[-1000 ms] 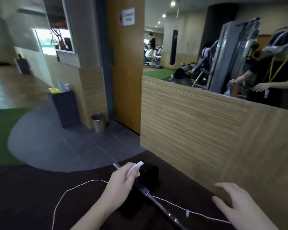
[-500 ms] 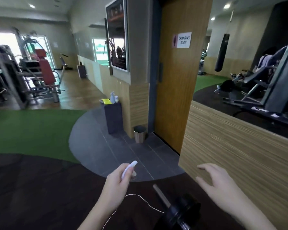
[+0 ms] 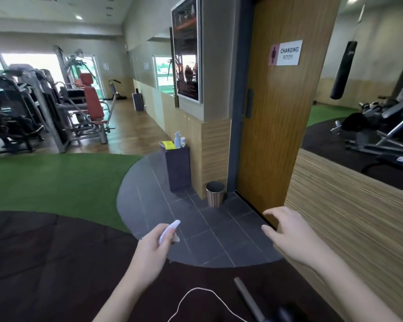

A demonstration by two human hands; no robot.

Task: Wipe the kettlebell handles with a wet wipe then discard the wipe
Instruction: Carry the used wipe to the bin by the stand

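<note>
My left hand (image 3: 152, 254) is raised in front of me at lower centre, pinching a folded white wet wipe (image 3: 169, 231) that sticks up between thumb and fingers. My right hand (image 3: 286, 233) hovers to the right at the same height, fingers spread, holding nothing. A small round bin (image 3: 215, 193) stands on the grey tiles by the wooden door, beyond both hands. No kettlebell is in view. A barbell end (image 3: 247, 298) lies on the dark floor mat at the bottom edge.
A wood-panelled half wall (image 3: 349, 224) runs close along my right. A dark stand (image 3: 178, 168) with a spray bottle and yellow cloth sits left of the bin. A white cord (image 3: 196, 296) loops on the mat. Gym machines (image 3: 33, 112) stand far left past green turf.
The view has swung left and up, away from the barbell toward the door and bin. The barbell has slid to the bottom edge. My left hand still holds the wipe.
</note>
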